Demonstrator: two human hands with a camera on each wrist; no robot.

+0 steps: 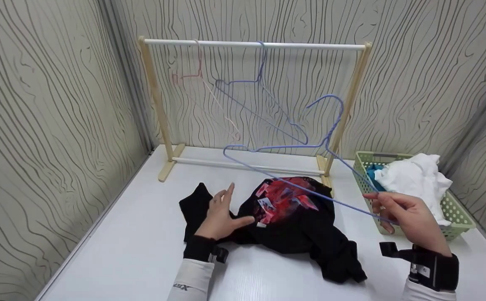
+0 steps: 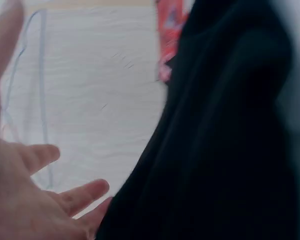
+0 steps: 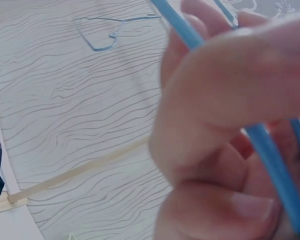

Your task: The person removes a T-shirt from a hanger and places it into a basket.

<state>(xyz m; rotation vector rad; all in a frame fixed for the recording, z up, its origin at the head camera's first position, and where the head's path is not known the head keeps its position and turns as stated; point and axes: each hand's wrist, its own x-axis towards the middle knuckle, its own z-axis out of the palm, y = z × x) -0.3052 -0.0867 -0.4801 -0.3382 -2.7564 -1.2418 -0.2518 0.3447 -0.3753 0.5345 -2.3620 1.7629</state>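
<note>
My right hand [image 1: 410,215] grips a blue wire hanger [image 1: 282,146] by one end, its hook pointing up and its body stretching left above the table. In the right wrist view, fingers curl round the blue wire [image 3: 272,170]. A black garment [image 1: 284,234] with a red print [image 1: 282,198] lies bunched on the white table. Over its left part is my left hand [image 1: 220,215], fingers spread and thumb out, holding nothing. The left wrist view shows black cloth [image 2: 215,135] beside the spread fingers; whether they touch it I cannot tell.
Behind stands a wooden rack [image 1: 153,92] with a white rail [image 1: 309,46]. A pink hanger [image 1: 200,62] and another blue hanger [image 1: 243,81] hang from it. At right, a green basket [image 1: 458,209] holds white cloth [image 1: 414,179] and a teal piece [image 1: 375,175]. Patterned walls enclose the table.
</note>
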